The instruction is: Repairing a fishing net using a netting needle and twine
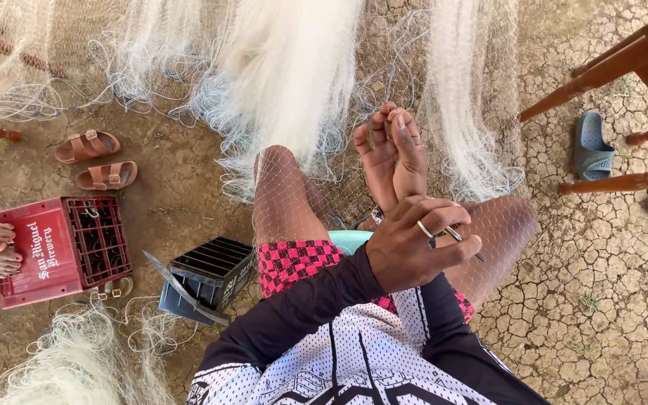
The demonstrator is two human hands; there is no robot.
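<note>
Fishing net [294, 67], pale and fine-meshed, spreads from the far ground across the seated person's knees. A red crate [46, 251] lies on its side at the left, with a dark crate [208, 277] nearer the person. Brown sandals [95, 157] sit beyond the red crate. The left hand [414, 247] is closed around a thin metal tool [463, 240] above the right thigh. The right hand is hidden, so its grip cannot be told.
</note>
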